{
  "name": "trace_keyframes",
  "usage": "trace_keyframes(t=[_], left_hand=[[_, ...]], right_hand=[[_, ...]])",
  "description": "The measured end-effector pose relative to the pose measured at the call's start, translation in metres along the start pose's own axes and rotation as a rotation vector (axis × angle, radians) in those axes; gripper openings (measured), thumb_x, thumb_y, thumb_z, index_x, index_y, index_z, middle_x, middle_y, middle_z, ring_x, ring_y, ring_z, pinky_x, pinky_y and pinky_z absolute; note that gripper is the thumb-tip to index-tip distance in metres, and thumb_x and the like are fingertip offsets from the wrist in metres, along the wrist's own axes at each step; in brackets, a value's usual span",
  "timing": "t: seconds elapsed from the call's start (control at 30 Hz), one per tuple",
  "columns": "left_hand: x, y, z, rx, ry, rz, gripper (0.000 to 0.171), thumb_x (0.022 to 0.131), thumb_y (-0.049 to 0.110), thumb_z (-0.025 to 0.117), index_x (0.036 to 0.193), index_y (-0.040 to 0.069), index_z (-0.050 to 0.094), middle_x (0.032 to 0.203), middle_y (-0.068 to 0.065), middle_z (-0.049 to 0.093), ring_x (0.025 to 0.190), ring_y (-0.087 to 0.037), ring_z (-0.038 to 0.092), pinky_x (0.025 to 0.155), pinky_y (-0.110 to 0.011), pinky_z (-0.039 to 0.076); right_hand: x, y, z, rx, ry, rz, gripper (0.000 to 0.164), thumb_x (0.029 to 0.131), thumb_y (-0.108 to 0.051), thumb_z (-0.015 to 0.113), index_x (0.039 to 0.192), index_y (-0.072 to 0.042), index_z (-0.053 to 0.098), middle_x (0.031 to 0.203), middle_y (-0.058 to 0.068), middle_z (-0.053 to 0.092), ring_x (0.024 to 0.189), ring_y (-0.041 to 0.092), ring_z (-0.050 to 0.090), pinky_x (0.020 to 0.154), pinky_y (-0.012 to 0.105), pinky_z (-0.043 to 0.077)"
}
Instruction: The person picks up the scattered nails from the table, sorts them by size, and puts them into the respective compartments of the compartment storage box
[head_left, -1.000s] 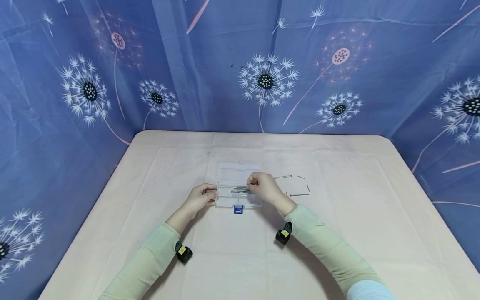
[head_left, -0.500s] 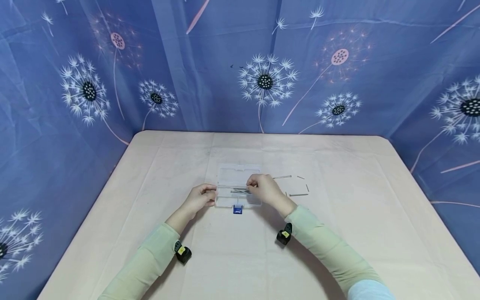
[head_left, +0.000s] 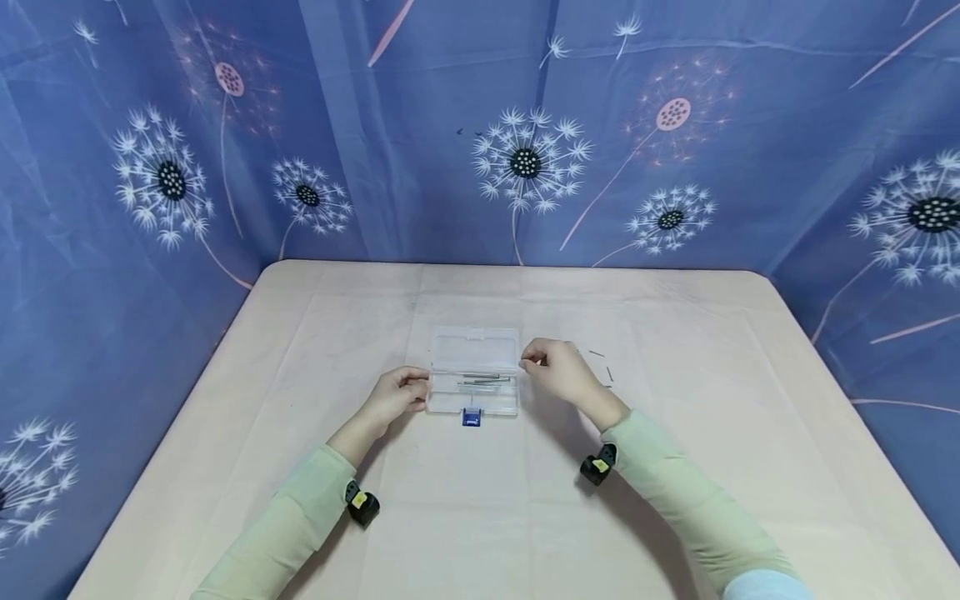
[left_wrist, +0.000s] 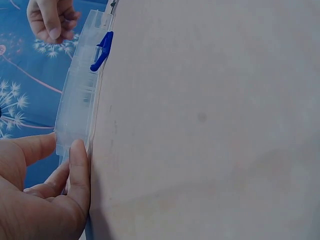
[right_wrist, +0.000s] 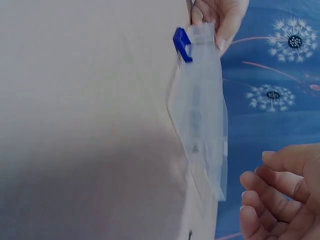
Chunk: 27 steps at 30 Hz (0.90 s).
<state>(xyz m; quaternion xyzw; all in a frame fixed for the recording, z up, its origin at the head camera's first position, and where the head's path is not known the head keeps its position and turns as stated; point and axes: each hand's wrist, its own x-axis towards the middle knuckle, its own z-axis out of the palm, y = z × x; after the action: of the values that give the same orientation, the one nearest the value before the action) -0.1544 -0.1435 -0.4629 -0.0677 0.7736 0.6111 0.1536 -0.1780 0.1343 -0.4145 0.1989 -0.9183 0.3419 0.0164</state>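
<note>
Long nails (head_left: pixel 487 381) overlapping in clear plastic box (head_left: pixel 497 405), no. unclear; L hand (head_left: pixel 392 394) pinching its end; R hand (head_left: pixel 564 369), grasping nothing, blocking tabletop (head_left: pixel 450 508) nr. tiny metal pins (head_left: pixel 597 353).

The thin pieces (head_left: pixel 597 353) near the clear box (head_left: pixel 450 403) seem too small to identify.

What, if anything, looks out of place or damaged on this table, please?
A few thin pieces lie scattered on the table, right of the open clear box; they look odd because metal pins lie inside it. No damage is visible.
</note>
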Motion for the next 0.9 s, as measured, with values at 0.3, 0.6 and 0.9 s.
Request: trace_keyframes(t=[0.3, 0.6, 0.9], left_hand=[[-0.002, 0.002, 0.0, 0.011, 0.005, -0.003, 0.035, 0.095, 0.007, 0.052, 0.127, -0.007, 0.052, 0.107, -0.015, 0.058, 0.088, -0.013, 0.058, 0.078, -0.022, 0.057], [0.001, -0.001, -0.001, 0.011, 0.01, -0.001, 0.034, 0.094, 0.006, 0.053, 0.126, -0.007, 0.053, 0.105, -0.015, 0.058, 0.084, -0.011, 0.057, 0.076, -0.022, 0.058], [0.0, -0.001, -0.001, 0.003, 0.003, -0.004, 0.035, 0.094, 0.006, 0.052, 0.126, -0.007, 0.052, 0.105, -0.015, 0.058, 0.087, -0.013, 0.058, 0.077, -0.022, 0.057]], right_hand=[[-0.015, 0.018, -0.019, -0.039, -0.019, 0.024, 0.012, 0.085, -0.004, 0.064, 0.094, 0.002, 0.068, 0.083, 0.01, 0.069, 0.073, 0.019, 0.059, 0.065, 0.03, 0.051], [-0.029, 0.037, -0.029, -0.098, -0.079, 0.035, 0.012, 0.083, 0.0, 0.063, 0.094, 0.004, 0.067, 0.088, 0.015, 0.068, 0.076, 0.024, 0.062, 0.068, 0.037, 0.054], [-0.039, 0.063, -0.035, -0.099, -0.131, 0.051, 0.007, 0.082, 0.004, 0.064, 0.088, 0.003, 0.067, 0.088, 0.014, 0.067, 0.081, 0.025, 0.063, 0.075, 0.039, 0.056]])
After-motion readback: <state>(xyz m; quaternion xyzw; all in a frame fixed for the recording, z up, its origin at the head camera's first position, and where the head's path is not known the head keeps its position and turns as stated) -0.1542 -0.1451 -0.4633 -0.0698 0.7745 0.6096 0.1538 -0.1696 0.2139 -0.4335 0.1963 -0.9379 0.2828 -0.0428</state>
